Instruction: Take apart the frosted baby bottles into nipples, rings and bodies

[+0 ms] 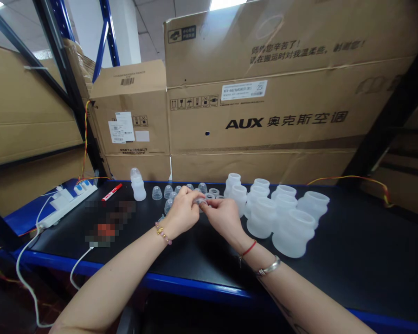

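At the centre of the frame, the left hand [183,209] and right hand [224,216] meet, fingertips pinching a small clear piece [199,201] between them; its long axis cannot be told, since fingers cover much of it. Translucent rings [214,190] lie just beyond, nearer the right hand, while clear caps [157,193] stand left of the left hand and frosted bottles [292,234] stand upright right of the right. All rest on a black tabletop [348,273], backed by large cardboard boxes [281,139] across the upper frame.

Left hand [184,209] and right hand [225,216] pinch close together.
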Tool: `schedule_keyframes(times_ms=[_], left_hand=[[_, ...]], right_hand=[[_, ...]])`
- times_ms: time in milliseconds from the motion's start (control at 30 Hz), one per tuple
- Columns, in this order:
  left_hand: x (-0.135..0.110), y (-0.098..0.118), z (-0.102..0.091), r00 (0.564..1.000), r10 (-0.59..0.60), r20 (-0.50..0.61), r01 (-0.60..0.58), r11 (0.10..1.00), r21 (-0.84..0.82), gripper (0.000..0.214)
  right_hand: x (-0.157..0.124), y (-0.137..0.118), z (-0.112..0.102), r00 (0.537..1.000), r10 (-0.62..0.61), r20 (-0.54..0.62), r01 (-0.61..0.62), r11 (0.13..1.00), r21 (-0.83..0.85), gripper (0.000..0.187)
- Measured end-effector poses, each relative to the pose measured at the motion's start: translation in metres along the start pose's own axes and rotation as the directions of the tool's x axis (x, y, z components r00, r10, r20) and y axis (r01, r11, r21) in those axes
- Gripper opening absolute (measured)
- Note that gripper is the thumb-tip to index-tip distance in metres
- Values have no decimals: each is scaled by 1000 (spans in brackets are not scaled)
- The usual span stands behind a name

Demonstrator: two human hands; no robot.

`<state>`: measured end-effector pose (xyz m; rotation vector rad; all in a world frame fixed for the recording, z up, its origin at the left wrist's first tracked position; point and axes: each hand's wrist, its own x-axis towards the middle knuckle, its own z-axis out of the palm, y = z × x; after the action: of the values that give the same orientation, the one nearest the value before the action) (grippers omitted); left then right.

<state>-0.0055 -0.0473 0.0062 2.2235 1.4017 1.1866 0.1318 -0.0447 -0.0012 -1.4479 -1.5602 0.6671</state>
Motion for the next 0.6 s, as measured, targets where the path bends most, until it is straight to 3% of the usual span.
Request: schedule_keyframes(times_ms=[167, 400, 533, 600], left_hand=[[3, -7, -5, 998, -60, 29, 64, 983, -170, 31], [9, -14, -8, 985, -166, 46, 170, 893, -417, 27], [14, -13, -15, 959, -282, -13, 241, 840, -485, 24], [15, -13, -18, 947, -320, -29, 260, 816, -516, 23]], right_hand=[[-8, -7, -3, 994, -93, -57, 89, 993, -78, 34], [-47, -11, -17, 956, -282, -83, 253, 933, -255, 31], [-55, -18, -37, 860, -440, -260, 367, 885, -286, 32], [-60, -7, -57, 728, -506, -463, 366, 858, -361, 32]])
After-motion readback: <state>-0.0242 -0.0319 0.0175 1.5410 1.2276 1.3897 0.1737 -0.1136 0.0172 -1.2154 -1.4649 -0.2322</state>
